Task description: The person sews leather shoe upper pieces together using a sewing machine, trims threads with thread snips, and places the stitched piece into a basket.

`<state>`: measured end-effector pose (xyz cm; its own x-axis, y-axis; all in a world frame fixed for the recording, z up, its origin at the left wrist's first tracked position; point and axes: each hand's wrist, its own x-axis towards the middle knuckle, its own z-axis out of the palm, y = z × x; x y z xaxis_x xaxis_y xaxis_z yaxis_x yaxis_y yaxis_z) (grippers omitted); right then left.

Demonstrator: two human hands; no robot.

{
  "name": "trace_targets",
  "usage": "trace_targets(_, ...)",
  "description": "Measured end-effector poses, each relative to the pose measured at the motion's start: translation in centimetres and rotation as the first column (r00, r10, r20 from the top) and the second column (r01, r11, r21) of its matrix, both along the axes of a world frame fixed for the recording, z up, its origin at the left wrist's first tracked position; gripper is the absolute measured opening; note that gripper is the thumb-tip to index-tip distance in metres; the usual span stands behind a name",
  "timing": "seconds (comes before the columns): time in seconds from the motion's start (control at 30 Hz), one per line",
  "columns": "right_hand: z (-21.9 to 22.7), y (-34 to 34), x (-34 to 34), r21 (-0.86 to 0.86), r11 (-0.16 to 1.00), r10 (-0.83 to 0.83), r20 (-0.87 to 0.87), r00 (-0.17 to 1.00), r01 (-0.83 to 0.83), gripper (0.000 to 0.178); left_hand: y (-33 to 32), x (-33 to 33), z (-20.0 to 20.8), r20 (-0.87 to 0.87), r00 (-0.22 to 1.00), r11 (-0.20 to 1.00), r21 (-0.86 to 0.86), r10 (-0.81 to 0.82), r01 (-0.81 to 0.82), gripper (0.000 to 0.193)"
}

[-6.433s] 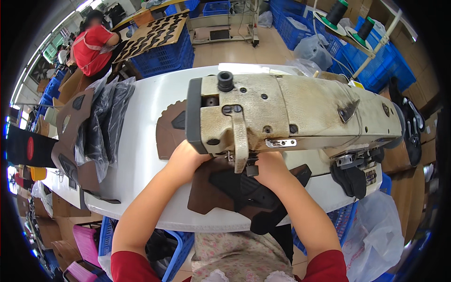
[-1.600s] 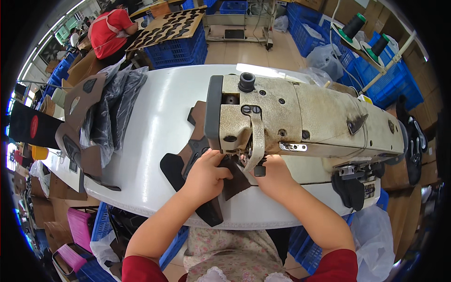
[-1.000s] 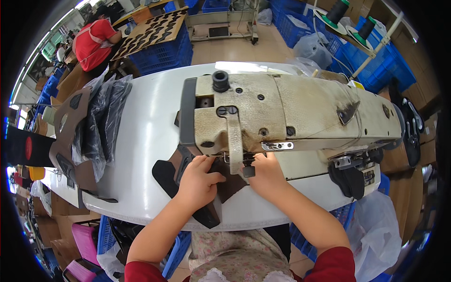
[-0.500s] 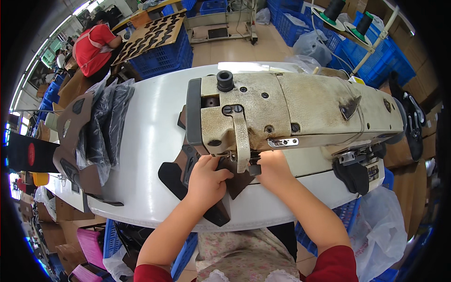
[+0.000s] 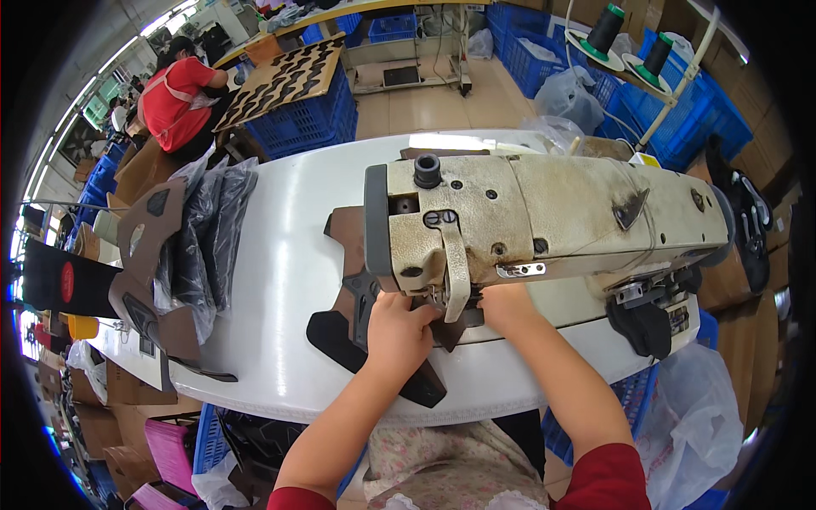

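A worn cream sewing machine [image 5: 561, 208] stands over the white table. Below its head lies a brown and black cut leather-like piece [image 5: 347, 293], with black arms spreading left and toward me. My left hand [image 5: 399, 336] is closed on the near part of this piece, thumb pointing at the needle area. To the right of the presser area, my right hand [image 5: 507, 308] reaches in beneath the machine head. Its fingertips are hidden there, as is the stitching spot.
Brown cut pieces [image 5: 149, 229] and plastic-wrapped black pieces [image 5: 208, 246] lie at the table's left. Thread cones [image 5: 605, 30] stand at the back right. Blue crates [image 5: 306, 119] and a person in red [image 5: 174, 102] are beyond the table. A plastic bag [image 5: 693, 416] hangs near right.
The whole view has shifted, so the machine and table appear lower and farther right. More of the brown piece shows left of the machine head. Both hands remain by the needle area.
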<state>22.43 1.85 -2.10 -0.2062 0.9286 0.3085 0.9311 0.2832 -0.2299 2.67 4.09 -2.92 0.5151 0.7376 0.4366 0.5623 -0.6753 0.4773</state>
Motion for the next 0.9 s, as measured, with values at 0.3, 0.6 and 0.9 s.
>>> trace_targets(0.3, -1.3, 0.0, 0.3, -0.017, 1.0, 0.008, -0.03, 1.0, -0.009, 0.025, -0.5, 0.0, 1.4, -0.136, 0.989, 0.993, -0.096, 0.057, -0.071, 0.03)
trace_targets(0.6, -0.1, -0.6, 0.3, -0.008, 0.999, 0.041, 0.053, 0.998, -0.04, 0.01, -3.7, 0.0, 2.9, -0.351, 0.925, 0.989, 0.092, 0.145, -0.12, 0.053)
trace_targets(0.9, 2.0, -1.1, 1.2, -0.099, 0.975, 0.211, 0.158, 0.965, -0.197, 0.005, 2.7, -5.3, 3.8, -0.308, 0.859, 0.912, -0.164, -0.408, 0.375, 0.055)
